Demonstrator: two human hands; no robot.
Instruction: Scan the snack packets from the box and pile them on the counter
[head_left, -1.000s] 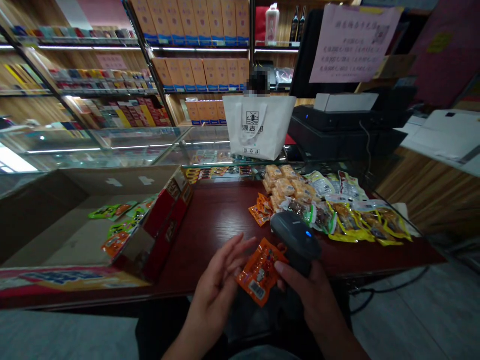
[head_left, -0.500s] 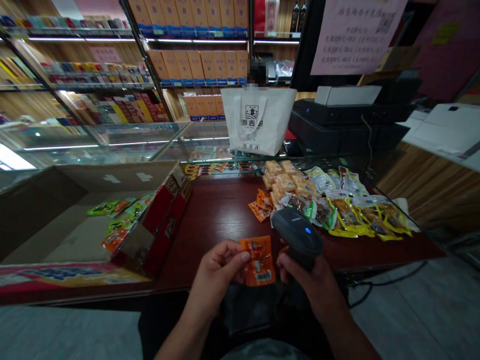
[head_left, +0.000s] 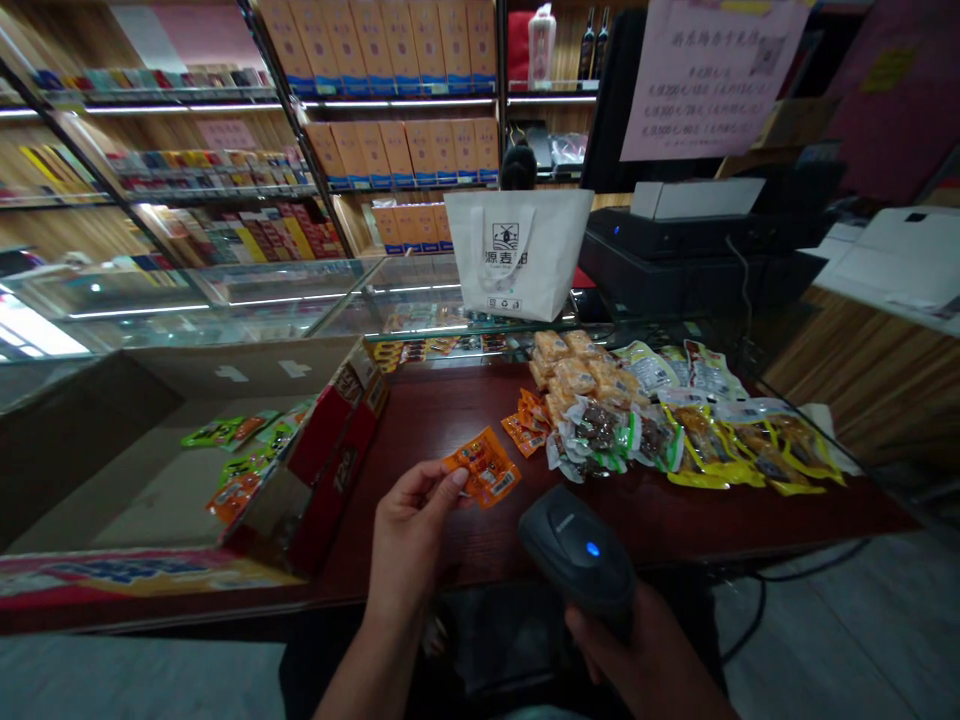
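Note:
Between the thumb and fingers of my left hand (head_left: 420, 505) is an orange snack packet (head_left: 489, 468), its barcode corner pointing to the right. My right hand (head_left: 626, 625) grips a dark barcode scanner (head_left: 577, 555) with a lit blue light; its head angles toward the packet, and the two are apart. Beyond the packet lies a small pile of similar orange packets (head_left: 527, 420). Several snack packs with green edges (head_left: 600, 430) lie beside that pile. Behind them is a heap of wrapped pale-orange snacks (head_left: 577, 370).
An open cardboard box (head_left: 150, 490) holding green and orange packets (head_left: 251, 450) stands at the left. Yellow-edged food pouches (head_left: 697, 440) lie at the right. A white tote bag (head_left: 517, 270) stands on the glass counter, near a black till (head_left: 697, 260).
My left hand has moved the orange packet up and leftward and tilted it. My right hand has drawn the scanner lower and slightly left.

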